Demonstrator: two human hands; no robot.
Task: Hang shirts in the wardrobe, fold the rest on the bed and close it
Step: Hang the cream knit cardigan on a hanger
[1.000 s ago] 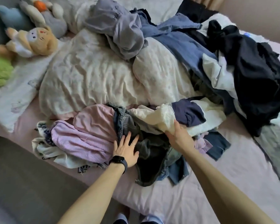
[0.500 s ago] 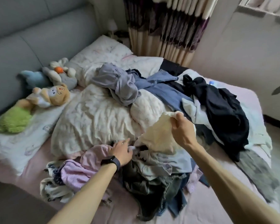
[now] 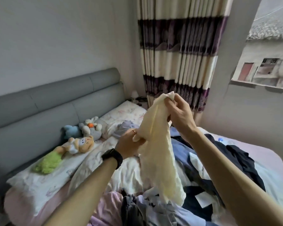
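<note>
Head view, cream garment (image 3: 160,168) lifted higher

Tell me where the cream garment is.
The cream garment hangs centre of head view over the clothes pile, right hand pinching its top, left hand gripping lower.

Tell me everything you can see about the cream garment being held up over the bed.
The cream garment is pale yellow, soft, thin-looking fabric, bunched into a long hanging strip; its type cannot be told. The right hand pinches its top end; the left hand grips its left edge lower down. It hangs nearly upright over the clothes pile on the bed, its wavy lower end reaching the pile, though contact is unclear.
</note>
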